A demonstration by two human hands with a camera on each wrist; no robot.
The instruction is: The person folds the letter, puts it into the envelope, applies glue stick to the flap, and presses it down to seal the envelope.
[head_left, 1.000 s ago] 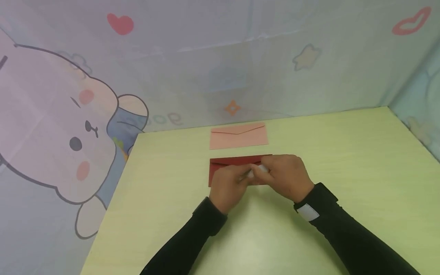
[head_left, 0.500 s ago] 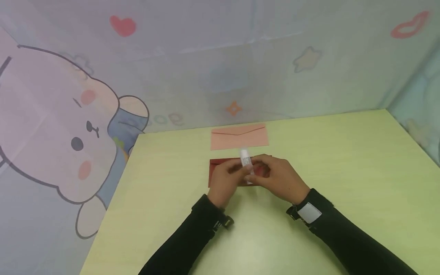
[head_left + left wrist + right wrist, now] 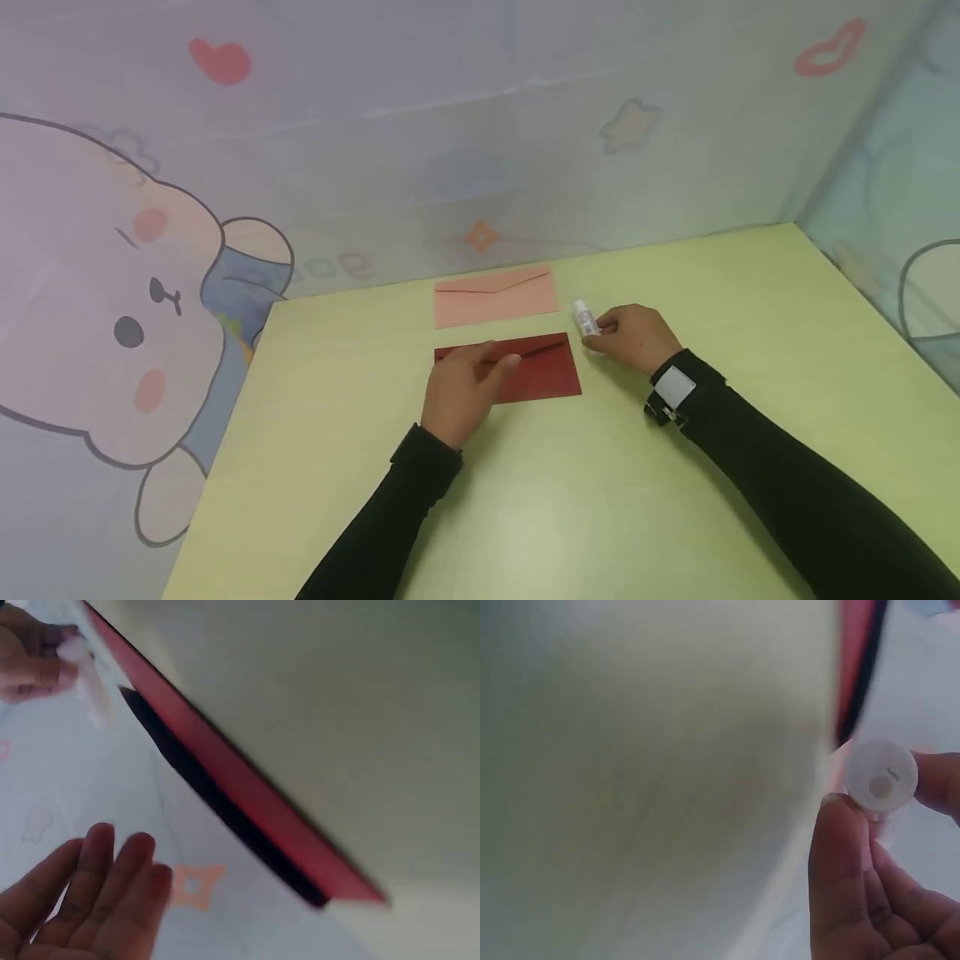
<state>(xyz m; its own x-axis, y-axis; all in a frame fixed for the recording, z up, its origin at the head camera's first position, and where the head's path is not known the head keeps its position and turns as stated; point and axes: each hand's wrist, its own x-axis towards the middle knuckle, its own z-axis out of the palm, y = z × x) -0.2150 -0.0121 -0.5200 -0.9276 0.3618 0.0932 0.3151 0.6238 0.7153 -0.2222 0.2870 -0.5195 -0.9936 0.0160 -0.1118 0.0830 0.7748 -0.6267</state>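
In the head view my right hand (image 3: 636, 337) pinches a white glue stick (image 3: 586, 317) just right of a dark red envelope (image 3: 547, 371). The right wrist view looks onto the round white base of the glue stick (image 3: 877, 769), with fingers and thumb on its sides. My left hand (image 3: 459, 392) is over the left part of the red envelope, hiding its lower left corner. Its fingers look relaxed in the left wrist view and hold nothing. There, the flap of the red envelope (image 3: 247, 799) stands slightly raised.
A pink envelope (image 3: 498, 300) lies behind the red one on the pale yellow table (image 3: 562, 500). Directly behind the table rises a printed cloth backdrop (image 3: 420, 167); more of it closes off the right side.
Both hands were together at the glue stick over the red envelope. My left hand has let go, and my right hand has carried the stick to the right. The head view has shifted slightly.
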